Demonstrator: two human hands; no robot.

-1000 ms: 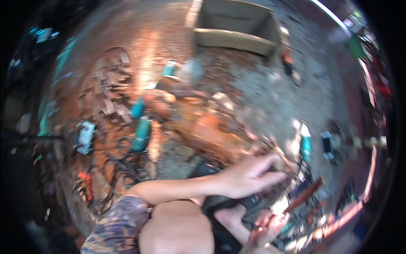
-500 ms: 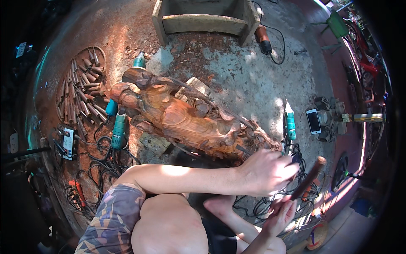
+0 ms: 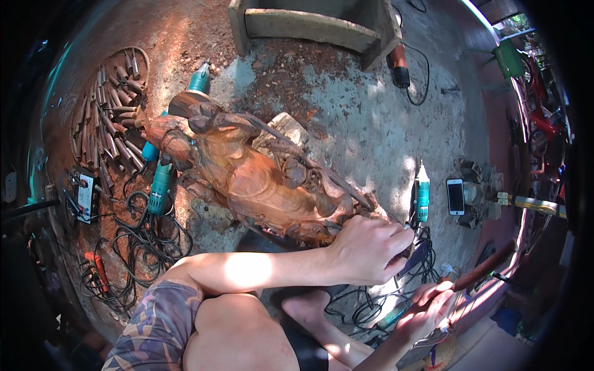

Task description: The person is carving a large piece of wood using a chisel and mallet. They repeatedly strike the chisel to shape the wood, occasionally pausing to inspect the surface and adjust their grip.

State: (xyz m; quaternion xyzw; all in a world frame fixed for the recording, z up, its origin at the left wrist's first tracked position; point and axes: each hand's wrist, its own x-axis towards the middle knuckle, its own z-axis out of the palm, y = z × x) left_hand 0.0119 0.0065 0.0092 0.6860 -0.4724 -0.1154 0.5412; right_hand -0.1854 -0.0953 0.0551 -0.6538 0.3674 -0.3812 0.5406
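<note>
A reddish-brown wood carving [image 3: 260, 185] with deep rounded relief lies slantwise across the floor before me. My left hand [image 3: 368, 250] is closed in a fist at its lower right end. What that fist grips is hidden behind the fingers. Lower right, my right hand [image 3: 426, 312] is wrapped round the end of a dark wooden club [image 3: 486, 267], which points up and to the right, apart from the carving. Pale blocks [image 3: 286, 135] rest against the carving's far and near sides.
Many-handled chisels [image 3: 111, 117] lie fanned in a round tray at left. Teal power tools [image 3: 161, 188] flank the carving, with another [image 3: 422, 196] at right beside a phone [image 3: 455, 196]. Tangled black cables [image 3: 145, 238] spread nearby. A wooden stand [image 3: 312, 26] and orange grinder [image 3: 399, 65] are farther off.
The club in my right hand has swung outward to the right, away from my left hand. My left hand has shifted slightly left and down. The whole view has shifted a little.
</note>
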